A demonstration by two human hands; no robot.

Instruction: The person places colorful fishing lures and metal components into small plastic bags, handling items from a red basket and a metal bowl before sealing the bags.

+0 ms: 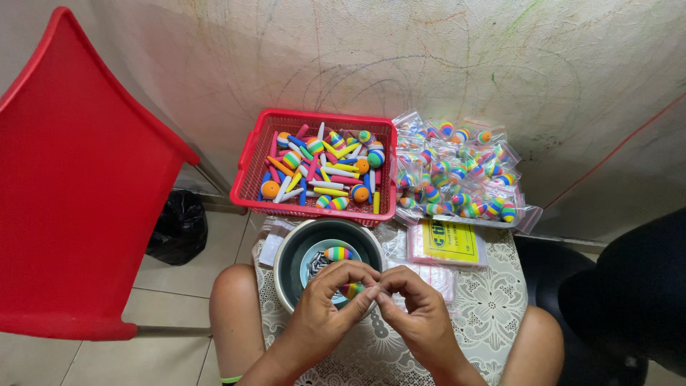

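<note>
A red chair [78, 179] stands left of the worktop [493, 307]. At its far edge sits a red basket [314, 168] of foam pieces, a bowl [300, 250] nearer. Both hands, left hand [330, 304] and right hand [414, 307], pinch a striped float [351, 289] over the bowl; the small, round piece could slip and roll off.
</note>
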